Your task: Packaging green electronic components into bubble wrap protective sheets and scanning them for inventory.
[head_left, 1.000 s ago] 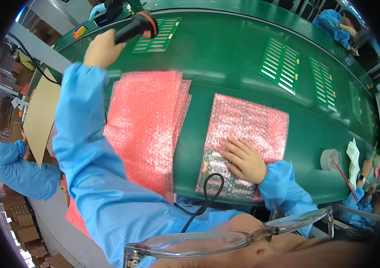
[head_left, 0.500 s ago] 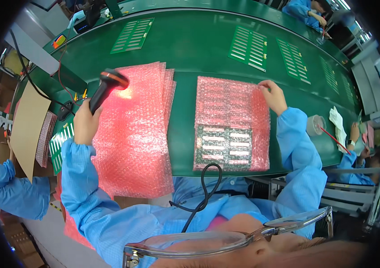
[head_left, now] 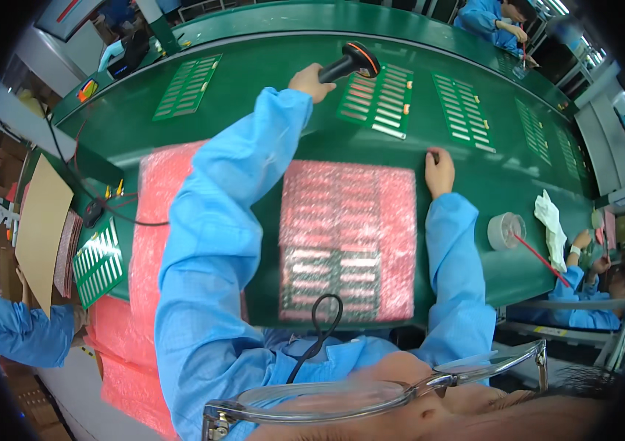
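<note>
1. The left hand [head_left: 312, 82] grips the scanner [head_left: 348, 63], which has swung from above the pink wrap [head_left: 152, 253] on the left to the far board [head_left: 386, 99].
2. The right hand [head_left: 440, 175] has let go of the wrapped board's far right corner; it now sits just beside it on the right, fingers curled to a narrow gap.
3. The wrapped board [head_left: 349, 235] lies flat on the near middle of the tabletop [head_left: 507, 184], right of the pink wrap.
4. The left sleeve [head_left: 217, 198] now hides much of the pink wrap's right side.
5. I can't tell whether anything is tucked inside the right hand.
6. The scanner's head covers the far board's far left corner.
7. A black cord [head_left: 341, 307] loops across the wrapped board's near edge.
8. At far left, a co-worker [head_left: 29, 331] is partly cut off.
</note>
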The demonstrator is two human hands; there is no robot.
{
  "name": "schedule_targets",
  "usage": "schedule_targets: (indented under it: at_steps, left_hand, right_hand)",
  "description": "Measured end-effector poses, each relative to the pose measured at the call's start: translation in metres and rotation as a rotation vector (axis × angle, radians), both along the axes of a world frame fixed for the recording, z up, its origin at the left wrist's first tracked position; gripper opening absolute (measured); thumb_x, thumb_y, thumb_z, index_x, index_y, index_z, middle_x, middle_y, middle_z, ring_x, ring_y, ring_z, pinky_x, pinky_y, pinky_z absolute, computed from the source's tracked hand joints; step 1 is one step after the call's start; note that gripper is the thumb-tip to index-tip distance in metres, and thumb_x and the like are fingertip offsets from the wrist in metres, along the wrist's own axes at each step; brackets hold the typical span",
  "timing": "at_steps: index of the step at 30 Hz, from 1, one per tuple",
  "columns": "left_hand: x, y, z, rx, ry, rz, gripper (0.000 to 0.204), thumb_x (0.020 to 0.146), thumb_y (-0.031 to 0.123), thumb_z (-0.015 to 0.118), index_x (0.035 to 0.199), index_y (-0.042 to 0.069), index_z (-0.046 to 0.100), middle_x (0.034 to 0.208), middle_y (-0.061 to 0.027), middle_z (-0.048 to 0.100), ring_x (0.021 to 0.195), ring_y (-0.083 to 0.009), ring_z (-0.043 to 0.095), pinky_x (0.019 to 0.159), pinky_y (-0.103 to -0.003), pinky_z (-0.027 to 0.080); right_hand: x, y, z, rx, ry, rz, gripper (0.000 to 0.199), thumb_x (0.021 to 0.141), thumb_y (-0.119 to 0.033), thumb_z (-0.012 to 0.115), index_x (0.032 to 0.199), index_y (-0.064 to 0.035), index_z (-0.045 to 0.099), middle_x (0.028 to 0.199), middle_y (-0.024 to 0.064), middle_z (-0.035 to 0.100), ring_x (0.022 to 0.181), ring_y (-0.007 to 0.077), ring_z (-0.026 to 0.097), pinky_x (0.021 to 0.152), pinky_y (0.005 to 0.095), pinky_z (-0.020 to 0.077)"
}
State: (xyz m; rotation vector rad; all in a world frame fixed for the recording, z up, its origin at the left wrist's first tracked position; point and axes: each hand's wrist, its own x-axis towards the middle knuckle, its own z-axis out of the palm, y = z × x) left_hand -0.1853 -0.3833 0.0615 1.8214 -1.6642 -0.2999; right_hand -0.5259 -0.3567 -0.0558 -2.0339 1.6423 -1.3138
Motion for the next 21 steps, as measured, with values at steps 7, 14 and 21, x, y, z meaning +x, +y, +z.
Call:
schedule_targets:
  at_steps: [7, 14, 21]
  left_hand:
    - [-0.038, -0.117, -0.056, -0.073, -0.024, 0.049, 0.047, 0.066, 0.032, 0.072, 0.104, 0.008, 0.056, 0.095, -0.0155, 0.062, 0.09, -0.0322, 0.059, 0.079, -0.04, 0.045]
    - [-0.031, -0.119, -0.057, -0.083, -0.014, -0.006, 0.045, 0.066, 0.031, 0.072, 0.103, 0.01, 0.057, 0.093, -0.0146, 0.062, 0.088, -0.0314, 0.059, 0.077, -0.04, 0.046]
    - [0.007, -0.047, 0.011, -0.058, -0.071, -0.009, 0.043, 0.07, 0.031, 0.07, 0.104, 0.01, 0.056, 0.09, -0.0131, 0.063, 0.085, -0.0283, 0.061, 0.076, -0.037, 0.046]
  right_hand:
    - [0.009, 0.009, 0.015, -0.071, 0.019, 0.054, 0.013, 0.076, -0.01, 0.056, 0.087, -0.003, 0.058, 0.087, 0.0145, 0.058, 0.085, 0.0319, 0.054, 0.075, 0.0401, 0.0423]
    - [0.006, 0.008, 0.017, -0.053, 0.029, 0.073, 0.014, 0.077, -0.012, 0.055, 0.088, -0.0046, 0.058, 0.09, 0.0123, 0.059, 0.087, 0.0314, 0.053, 0.077, 0.0404, 0.0407]
    - [0.016, 0.006, 0.021, 0.002, 0.111, 0.046, 0.016, 0.078, -0.014, 0.055, 0.091, -0.0051, 0.061, 0.088, 0.0146, 0.062, 0.085, 0.0311, 0.057, 0.076, 0.0375, 0.0449]
